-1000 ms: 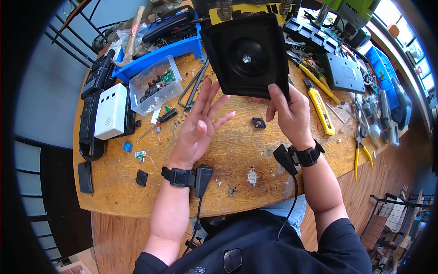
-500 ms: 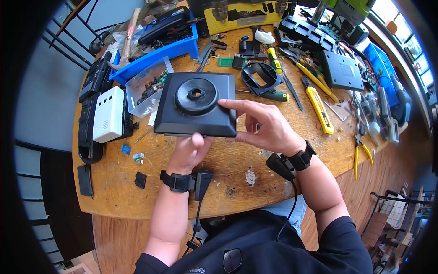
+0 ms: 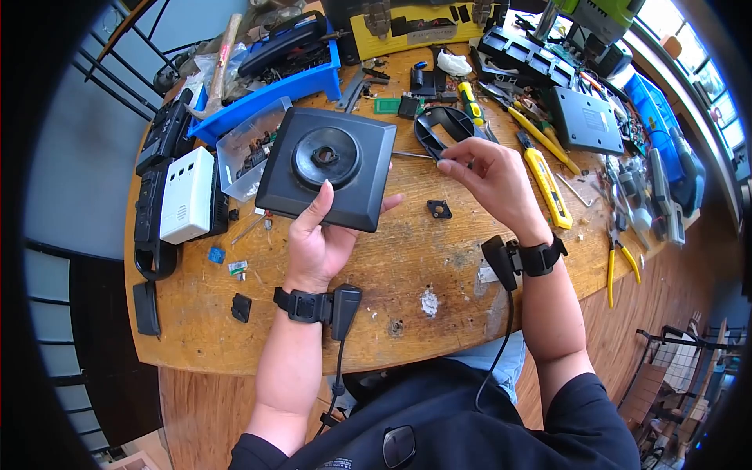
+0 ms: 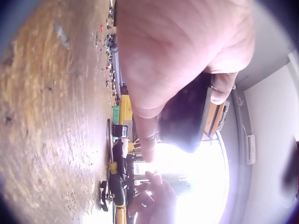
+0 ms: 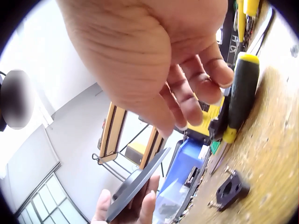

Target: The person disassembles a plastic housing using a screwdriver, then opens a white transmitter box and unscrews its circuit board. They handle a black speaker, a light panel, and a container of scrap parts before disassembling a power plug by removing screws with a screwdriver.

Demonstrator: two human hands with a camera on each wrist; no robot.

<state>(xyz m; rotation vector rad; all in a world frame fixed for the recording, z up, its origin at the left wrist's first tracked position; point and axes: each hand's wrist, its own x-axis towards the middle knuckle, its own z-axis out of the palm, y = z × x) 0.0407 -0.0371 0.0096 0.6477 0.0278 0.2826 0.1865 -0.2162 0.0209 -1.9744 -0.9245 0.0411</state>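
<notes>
No label, brand or number is legible — every marking is too blurred.

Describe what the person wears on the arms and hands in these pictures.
Both forearms are bare, with short dark sleeves at the upper arms. Each wrist carries a black strap like a watchband, holding a small black camera box: one on the left wrist, one on the right wrist. A thin black cable hangs from each box toward the body. No gloves.

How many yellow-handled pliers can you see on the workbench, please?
1: the yellow-handled pliers lie near the bench's right edge, right of the right hand. The clutter at the back may hide more; the other yellow tools there look like a utility knife and screwdrivers.
</notes>
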